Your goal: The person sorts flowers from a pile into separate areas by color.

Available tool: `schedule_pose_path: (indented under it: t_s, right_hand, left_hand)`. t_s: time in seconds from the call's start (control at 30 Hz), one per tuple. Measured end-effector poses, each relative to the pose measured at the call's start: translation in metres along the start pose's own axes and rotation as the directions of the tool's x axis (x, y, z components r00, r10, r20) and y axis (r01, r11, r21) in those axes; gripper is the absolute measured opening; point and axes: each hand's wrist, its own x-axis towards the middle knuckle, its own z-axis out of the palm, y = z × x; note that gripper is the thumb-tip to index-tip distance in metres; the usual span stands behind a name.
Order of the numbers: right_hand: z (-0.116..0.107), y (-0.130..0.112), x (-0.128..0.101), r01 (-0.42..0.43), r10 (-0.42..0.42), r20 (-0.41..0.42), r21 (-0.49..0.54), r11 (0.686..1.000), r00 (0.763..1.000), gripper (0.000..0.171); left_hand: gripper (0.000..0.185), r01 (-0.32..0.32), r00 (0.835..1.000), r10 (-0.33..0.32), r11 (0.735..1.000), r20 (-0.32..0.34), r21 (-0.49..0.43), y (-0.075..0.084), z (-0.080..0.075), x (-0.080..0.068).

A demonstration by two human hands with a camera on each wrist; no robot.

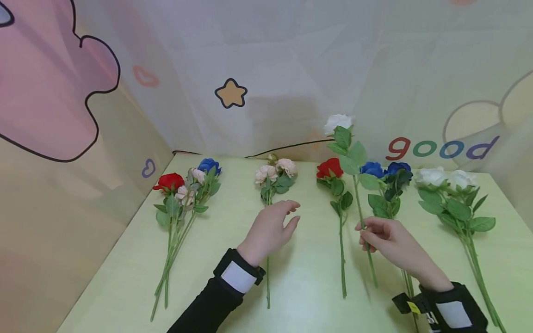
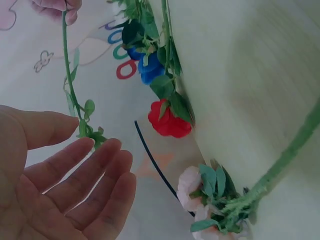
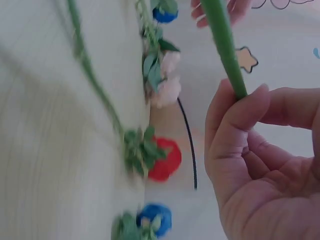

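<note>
My right hand [image 1: 387, 238] pinches the green stem of a white rose [image 1: 338, 122] between thumb and fingers. The rose stands upright, its bloom against the backdrop and its leaves high on the stem. In the right wrist view the stem [image 3: 225, 50] rises from between the thumb and fingertip. My left hand [image 1: 270, 229] hovers over the stem of the pale pink flowers [image 1: 276, 171], fingers loosely bent and holding nothing. The left wrist view shows that hand [image 2: 75, 190] with its palm turned up to the camera and fingers apart.
At the left lies a bunch with a red rose [image 1: 168, 181], pink flowers and a blue rose [image 1: 209, 165]. A single red rose [image 1: 330, 168] lies mid-table [image 1: 308, 277]. Blue roses [image 1: 397, 169] and white roses [image 1: 430, 175] lie to the right. A printed cloth [image 1: 291, 60] stands behind.
</note>
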Motion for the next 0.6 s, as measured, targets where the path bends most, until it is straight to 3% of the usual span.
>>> schedule_pose_path:
  t_s: [0.27, 0.43, 0.6]
  right_hand:
    - [-0.051, 0.034, -0.037, -0.056, 0.034, -0.104, -0.218, 0.974, 0.994, 0.027]
    - [-0.082, 0.053, -0.060, -0.166, 0.109, -0.181, -0.344, 0.924, 0.978, 0.032]
    - [-0.106, 0.071, -0.077, -0.263, 0.139, -0.301, -0.424, 0.867, 0.943, 0.034]
  left_hand:
    - [0.029, -0.173, 0.982, 0.164, 0.979, 0.089, 0.110, 0.021, 0.007, 0.006]
    - [0.028, -0.225, 0.971, 0.211, 0.967, 0.116, 0.121, 0.028, 0.012, 0.003]
    - [0.027, -0.247, 0.966, 0.232, 0.959, 0.114, 0.141, 0.029, 0.015, 0.001]
